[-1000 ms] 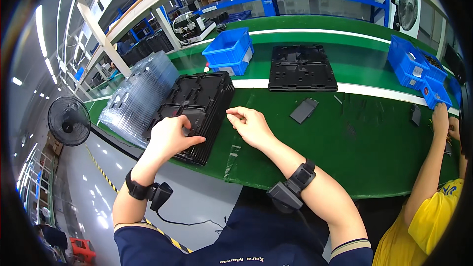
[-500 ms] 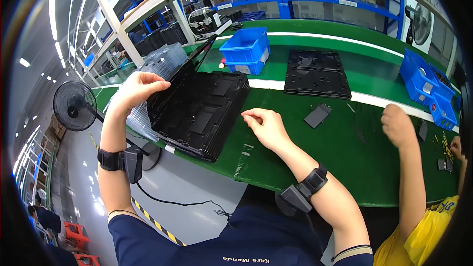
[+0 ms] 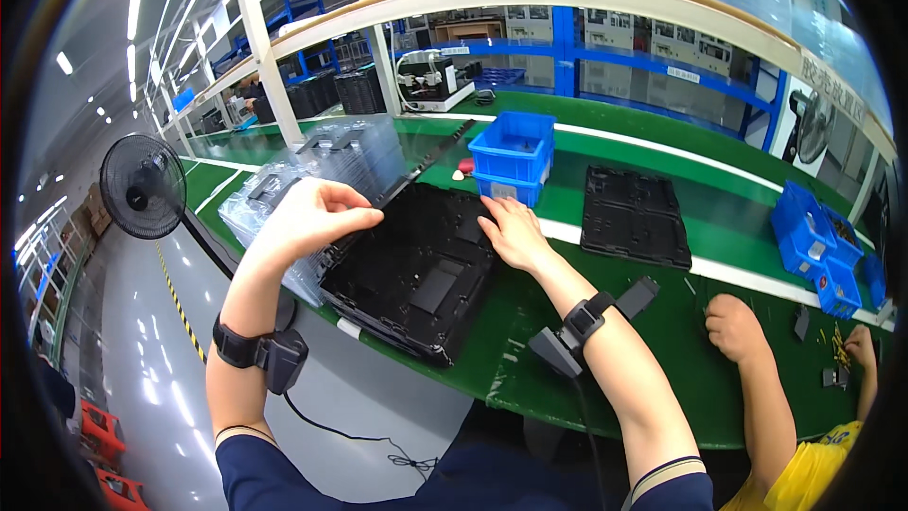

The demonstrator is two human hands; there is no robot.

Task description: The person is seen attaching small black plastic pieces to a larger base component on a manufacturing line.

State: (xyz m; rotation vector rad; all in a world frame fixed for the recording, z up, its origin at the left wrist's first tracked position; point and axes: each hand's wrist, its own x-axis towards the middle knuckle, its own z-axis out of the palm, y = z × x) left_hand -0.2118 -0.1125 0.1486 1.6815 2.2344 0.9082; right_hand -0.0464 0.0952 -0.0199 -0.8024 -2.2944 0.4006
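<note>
A stack of black plastic trays [image 3: 416, 274] lies at the bench's near left, with a dark rectangular piece in the top one. My left hand [image 3: 322, 222] is above its left side, thumb and fingers pinched on the near end of a thin black tray [image 3: 430, 159]. That tray is tilted up and seen nearly edge-on. My right hand [image 3: 515, 235] is at the stack's far right edge, fingers stretched out and slightly apart, beside the stacked blue bins [image 3: 515, 156]. Whether its fingertips touch the stack I cannot tell.
Clear plastic trays [image 3: 274, 194] are piled left of the stack. Another black tray [image 3: 634, 218] lies right of the bins. A dark block [image 3: 637, 297] sits beyond my right forearm. A co-worker's hand [image 3: 736, 326] is at the right, near more blue bins [image 3: 804, 232]. A fan [image 3: 142, 187] stands left.
The thin tray in my left hand has swung over to the right, now nearly edge-on. My right hand has moved forward to the stack's far right edge. The whole view has shifted.
</note>
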